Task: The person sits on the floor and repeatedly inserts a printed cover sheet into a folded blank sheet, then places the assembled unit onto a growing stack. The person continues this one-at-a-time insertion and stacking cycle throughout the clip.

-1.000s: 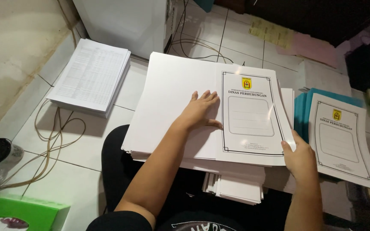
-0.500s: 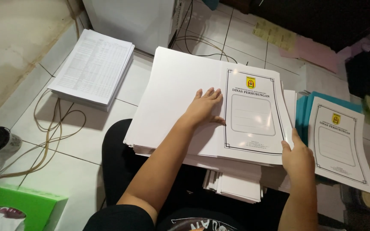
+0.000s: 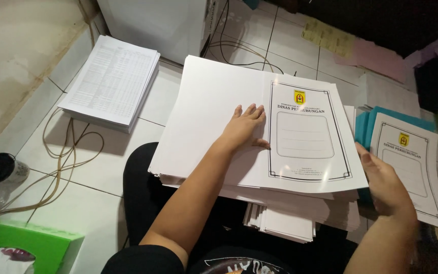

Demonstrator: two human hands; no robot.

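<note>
On the lap, left hand point(image 3: 244, 128) flat, grip open, on smooth white cover sheet point(image 3: 259, 129), right hand point(image 3: 387, 185) grip unclear

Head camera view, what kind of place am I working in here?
Probably a home or small office floor used for sorting printed paperwork: white floor tiles, a stack of printed sheets lying on them, loose cables, and a pile of white covers resting on the person's lap.

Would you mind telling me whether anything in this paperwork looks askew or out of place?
Mostly tidy. The big white stack under the left hand sits on a lower pile whose sheets jut out unevenly at the near edge. The right hand is at the stack's right edge, beside a separate printed cover sheet. A loose cable trails across the tiles.
</note>
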